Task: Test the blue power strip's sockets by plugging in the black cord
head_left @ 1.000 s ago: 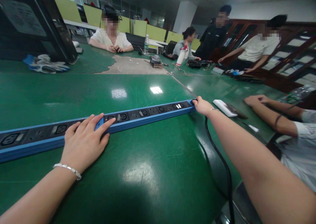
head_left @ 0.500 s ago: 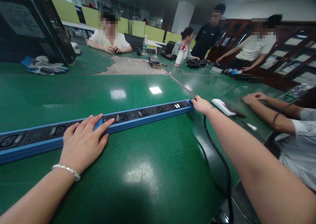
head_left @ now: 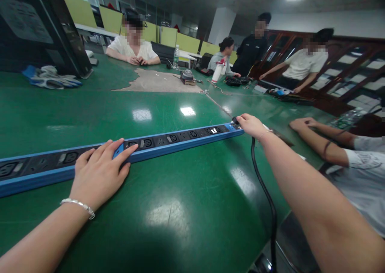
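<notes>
A long blue power strip (head_left: 156,150) with a row of black sockets lies across the green table. My left hand (head_left: 99,172) rests on top of it, fingers spread over the sockets and thumb by its near side. At the strip's right end, my right hand (head_left: 250,125) is closed around a black plug (head_left: 235,120), held just above the blue end. The plug's tip points left; whether it touches the strip I cannot tell. From under that hand a black power cord (head_left: 264,180) hangs down past the table edge.
Blue-and-white work gloves (head_left: 52,78) lie beside a large black case (head_left: 39,32) at far left. Another person's forearms (head_left: 325,140) rest on the table at right. Across the table are a water bottle (head_left: 176,56), a white bottle (head_left: 217,73) and several people.
My right hand has shifted slightly right, exposing the strip's end and the plug. The left hand stays on the strip.
</notes>
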Motion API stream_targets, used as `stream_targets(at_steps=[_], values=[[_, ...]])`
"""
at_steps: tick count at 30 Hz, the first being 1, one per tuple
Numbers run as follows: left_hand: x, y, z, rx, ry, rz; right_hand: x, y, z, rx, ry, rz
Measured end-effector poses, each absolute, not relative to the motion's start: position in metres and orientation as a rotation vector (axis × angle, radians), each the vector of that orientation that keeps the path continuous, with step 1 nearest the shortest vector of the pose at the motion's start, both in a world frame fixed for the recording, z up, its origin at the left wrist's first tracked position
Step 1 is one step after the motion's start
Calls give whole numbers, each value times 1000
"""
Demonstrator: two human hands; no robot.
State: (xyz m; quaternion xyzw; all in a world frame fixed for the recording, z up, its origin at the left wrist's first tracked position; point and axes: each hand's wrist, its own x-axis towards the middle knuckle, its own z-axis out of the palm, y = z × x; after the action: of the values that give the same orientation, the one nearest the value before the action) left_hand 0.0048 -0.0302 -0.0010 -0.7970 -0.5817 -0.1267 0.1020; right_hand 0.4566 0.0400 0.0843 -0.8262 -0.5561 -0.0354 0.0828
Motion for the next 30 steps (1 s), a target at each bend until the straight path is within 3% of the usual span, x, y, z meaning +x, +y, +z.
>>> stream_targets(at_steps=[7, 30], values=[[5, -31, -2, -2312, -1716, -346, 438, 47, 60, -2521, -1800, -52], [2, -29, -6, -2320, -1723, -383, 431, 53, 49, -2597, -1802, -57]])
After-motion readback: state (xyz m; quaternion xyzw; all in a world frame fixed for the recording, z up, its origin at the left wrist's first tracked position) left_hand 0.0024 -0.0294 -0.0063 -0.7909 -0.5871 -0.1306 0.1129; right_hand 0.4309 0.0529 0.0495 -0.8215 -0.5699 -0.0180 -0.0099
